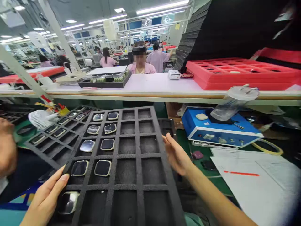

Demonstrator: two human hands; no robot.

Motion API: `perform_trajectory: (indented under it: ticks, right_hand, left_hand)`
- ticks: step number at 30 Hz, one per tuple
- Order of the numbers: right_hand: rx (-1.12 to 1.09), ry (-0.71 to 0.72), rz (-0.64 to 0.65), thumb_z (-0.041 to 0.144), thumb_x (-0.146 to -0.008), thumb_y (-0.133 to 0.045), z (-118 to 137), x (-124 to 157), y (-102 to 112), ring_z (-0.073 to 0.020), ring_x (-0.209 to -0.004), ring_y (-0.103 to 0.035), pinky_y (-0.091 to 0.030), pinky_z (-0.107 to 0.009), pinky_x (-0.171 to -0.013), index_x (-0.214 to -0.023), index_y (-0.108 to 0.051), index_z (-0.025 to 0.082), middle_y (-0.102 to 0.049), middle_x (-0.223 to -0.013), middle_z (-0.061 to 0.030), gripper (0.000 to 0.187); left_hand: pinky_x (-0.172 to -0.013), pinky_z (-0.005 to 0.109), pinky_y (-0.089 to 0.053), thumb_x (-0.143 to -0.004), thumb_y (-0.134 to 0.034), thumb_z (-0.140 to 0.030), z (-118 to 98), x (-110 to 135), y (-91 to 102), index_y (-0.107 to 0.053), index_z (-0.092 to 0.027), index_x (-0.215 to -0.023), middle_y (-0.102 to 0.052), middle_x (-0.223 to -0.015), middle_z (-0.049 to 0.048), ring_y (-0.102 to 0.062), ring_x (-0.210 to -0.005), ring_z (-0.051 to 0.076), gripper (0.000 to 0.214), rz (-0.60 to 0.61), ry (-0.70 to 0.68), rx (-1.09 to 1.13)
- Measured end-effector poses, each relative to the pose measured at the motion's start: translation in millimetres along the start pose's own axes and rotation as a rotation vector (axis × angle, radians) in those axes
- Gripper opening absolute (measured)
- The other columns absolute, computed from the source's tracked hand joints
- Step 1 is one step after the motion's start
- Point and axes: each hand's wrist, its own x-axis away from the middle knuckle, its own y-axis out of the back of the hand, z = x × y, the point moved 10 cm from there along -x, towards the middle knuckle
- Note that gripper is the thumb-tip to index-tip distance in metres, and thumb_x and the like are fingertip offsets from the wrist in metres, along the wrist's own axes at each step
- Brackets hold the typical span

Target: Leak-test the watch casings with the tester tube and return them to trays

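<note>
A black foam tray with a grid of pockets lies in front of me, tilted away. Its two left columns hold several small square glass-faced watch cases; the right columns are bare. My left hand grips the tray's left edge, fingers curled over the rim near a case in the lowest pocket. My right hand grips the tray's right edge, thumb on top. A second black tray with several cases lies behind to the left.
A blue box device with a clear plastic cup stands right. White sheets lie at right front. Red trays sit on a shelf. A small white fan is left. A person sits opposite.
</note>
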Motion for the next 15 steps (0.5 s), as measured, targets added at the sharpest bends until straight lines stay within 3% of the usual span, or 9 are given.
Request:
perform_trajectory:
  ticks: [3, 6, 10, 15]
  right_hand:
    - [-0.206, -0.067, 0.101, 0.064, -0.088, -0.069, -10.8, 32.4, -20.2, -0.0339, -0.113, -0.076, -0.065, -0.048, -0.094, -0.124, -0.072, 0.027, -0.082, -0.114, -0.0078, 0.052]
    - [-0.176, -0.059, 0.031, 0.048, -0.083, -0.078, 0.7, 42.7, -5.4, -0.0335, -0.106, -0.079, -0.065, -0.049, -0.094, -0.128, -0.071, 0.029, -0.084, -0.107, -0.0055, 0.048]
    - [-0.074, -0.073, -0.118, 0.025, -0.070, -0.084, -1.2, 33.5, 26.7, -0.0294, -0.091, -0.082, -0.067, -0.045, -0.085, -0.124, -0.070, 0.028, -0.084, -0.101, -0.0031, 0.056]
    - [0.008, -0.054, -0.233, 0.023, -0.061, -0.081, -19.6, 21.2, 58.2, -0.0311, -0.089, -0.081, -0.067, -0.043, -0.076, -0.109, -0.069, 0.024, -0.084, -0.094, -0.0030, 0.050]
  left_hand:
    - [-0.111, 0.045, -0.053, -0.083, -0.065, -0.076, -31.3, 16.8, -24.2, -0.076, -0.020, -0.125, -0.080, -0.122, 0.0074, -0.071, -0.119, 0.036, 0.071, 0.087, -0.041, 0.014]
    - [-0.110, 0.043, -0.053, -0.091, -0.059, -0.069, -50.0, 22.6, -54.0, -0.072, -0.017, -0.133, -0.075, -0.134, 0.0102, -0.069, -0.122, 0.035, 0.068, 0.190, -0.100, 0.014]
    - [-0.108, 0.044, -0.053, -0.095, -0.055, -0.062, -47.6, 18.7, -90.1, -0.070, -0.016, -0.136, -0.072, -0.138, 0.0121, -0.069, -0.121, 0.035, 0.064, 0.263, -0.118, 0.065]
    - [-0.115, 0.047, -0.047, -0.091, -0.054, -0.064, -24.4, 12.9, -124.6, -0.073, -0.013, -0.130, -0.072, -0.137, 0.0147, -0.066, -0.128, 0.036, 0.066, 0.270, -0.132, 0.057]
